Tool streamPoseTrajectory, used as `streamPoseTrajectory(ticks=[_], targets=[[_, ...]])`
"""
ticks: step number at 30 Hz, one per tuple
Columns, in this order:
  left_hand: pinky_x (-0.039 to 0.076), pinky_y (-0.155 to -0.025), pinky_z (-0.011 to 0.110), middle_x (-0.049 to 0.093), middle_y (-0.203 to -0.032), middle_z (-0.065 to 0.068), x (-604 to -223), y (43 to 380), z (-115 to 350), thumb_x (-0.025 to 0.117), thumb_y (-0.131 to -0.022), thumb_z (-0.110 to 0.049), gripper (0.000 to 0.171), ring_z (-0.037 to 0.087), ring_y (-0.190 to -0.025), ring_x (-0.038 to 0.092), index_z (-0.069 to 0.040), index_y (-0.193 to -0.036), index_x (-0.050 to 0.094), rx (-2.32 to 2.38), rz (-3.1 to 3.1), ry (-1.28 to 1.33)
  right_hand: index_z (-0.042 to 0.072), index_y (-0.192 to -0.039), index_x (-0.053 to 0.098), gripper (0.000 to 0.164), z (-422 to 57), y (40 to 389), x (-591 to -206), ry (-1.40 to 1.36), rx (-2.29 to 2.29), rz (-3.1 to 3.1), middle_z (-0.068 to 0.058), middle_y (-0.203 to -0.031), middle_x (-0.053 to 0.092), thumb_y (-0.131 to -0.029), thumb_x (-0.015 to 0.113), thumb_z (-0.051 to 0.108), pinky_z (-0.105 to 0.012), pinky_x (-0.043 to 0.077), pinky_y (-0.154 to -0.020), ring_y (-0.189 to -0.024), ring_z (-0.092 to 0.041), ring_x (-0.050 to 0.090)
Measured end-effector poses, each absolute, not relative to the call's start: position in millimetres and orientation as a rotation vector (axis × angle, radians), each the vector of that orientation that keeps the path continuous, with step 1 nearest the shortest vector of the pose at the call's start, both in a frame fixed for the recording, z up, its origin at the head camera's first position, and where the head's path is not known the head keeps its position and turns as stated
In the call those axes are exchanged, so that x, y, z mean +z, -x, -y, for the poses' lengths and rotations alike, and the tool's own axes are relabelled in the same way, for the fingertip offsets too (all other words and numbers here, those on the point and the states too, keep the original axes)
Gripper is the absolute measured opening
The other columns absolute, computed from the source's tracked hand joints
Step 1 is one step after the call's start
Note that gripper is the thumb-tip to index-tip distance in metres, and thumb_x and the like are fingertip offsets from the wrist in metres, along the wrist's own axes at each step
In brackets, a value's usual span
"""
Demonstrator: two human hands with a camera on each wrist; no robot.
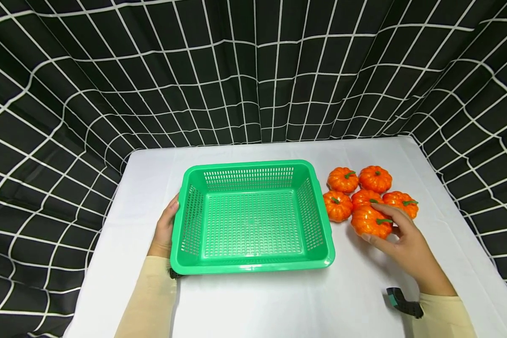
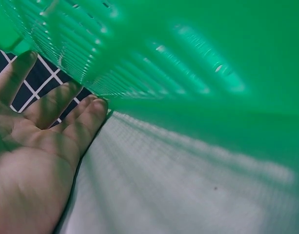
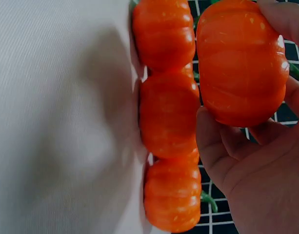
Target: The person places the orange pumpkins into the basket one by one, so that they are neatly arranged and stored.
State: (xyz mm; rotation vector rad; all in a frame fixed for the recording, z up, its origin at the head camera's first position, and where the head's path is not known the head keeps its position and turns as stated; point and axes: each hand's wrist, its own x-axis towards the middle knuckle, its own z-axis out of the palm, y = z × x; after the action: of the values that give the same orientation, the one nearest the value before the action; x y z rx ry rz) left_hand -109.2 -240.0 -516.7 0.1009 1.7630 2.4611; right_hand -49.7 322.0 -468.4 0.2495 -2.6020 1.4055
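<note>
A small orange toy pumpkin (image 1: pixel 368 223) with a green stem is gripped in my right hand (image 1: pixel 411 249), thumb on the near side and fingers round the far side. In the right wrist view this pumpkin (image 3: pixel 239 63) is raised off the cloth, above the level of the others. My left hand (image 1: pixel 165 230) rests against the left side of a green plastic basket (image 1: pixel 251 269). From the left wrist, its fingers (image 2: pixel 88 117) look extended, with the tips at the slotted basket wall (image 2: pixel 139 63). Nothing lies inside the basket.
Several more orange pumpkins (image 1: pixel 375 179) stand clustered on the white-covered table (image 1: pixel 270 305), just right of the basket. Black curtains (image 1: pixel 274 70) with a white grid surround the back and sides. A dark strap end (image 1: pixel 403 303) sticks out from the right wrist.
</note>
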Motion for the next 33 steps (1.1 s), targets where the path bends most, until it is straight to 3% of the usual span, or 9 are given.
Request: streamPoseTrajectory(ticks=[4,11,33], targets=[[0.041,-0.118,0.034,0.039,-0.172,0.007,-515.7,108.5,239.2,0.028,-0.111,-0.032,0.065,0.027,-0.148,0.044,-0.014,-0.173,0.030,2.472,-1.759,-0.092,0.002,-0.151,0.060,0.078,-315.8,52.9,-465.0,-0.280,1.427,2.580,0.006,-0.147,0.056,-0.080,0.089,-0.014,-0.011,0.044,-0.092,-0.128,-0.007,0.050],[0.041,-0.119,0.034,0.037,-0.173,0.008,-515.1,107.3,239.4,0.029,-0.111,-0.033,0.064,0.025,-0.149,0.043,-0.015,-0.173,0.032,2.472,-1.765,-0.099,0.001,-0.150,0.060,0.081,-307.4,61.6,-457.4,-0.352,1.457,2.532,-0.012,-0.145,0.058,-0.077,0.088,-0.019,-0.013,0.045,-0.096,-0.126,-0.010,0.054],[0.037,-0.121,0.035,0.041,-0.171,0.007,-519.5,109.6,240.2,0.030,-0.111,-0.035,0.066,0.025,-0.152,0.042,-0.011,-0.172,0.032,2.456,-1.773,-0.067,-0.001,-0.150,0.059,0.081,-278.2,75.1,-441.3,-0.534,1.621,2.438,-0.009,-0.150,0.054,-0.077,0.084,-0.024,-0.017,0.049,-0.102,-0.133,-0.019,0.054]])
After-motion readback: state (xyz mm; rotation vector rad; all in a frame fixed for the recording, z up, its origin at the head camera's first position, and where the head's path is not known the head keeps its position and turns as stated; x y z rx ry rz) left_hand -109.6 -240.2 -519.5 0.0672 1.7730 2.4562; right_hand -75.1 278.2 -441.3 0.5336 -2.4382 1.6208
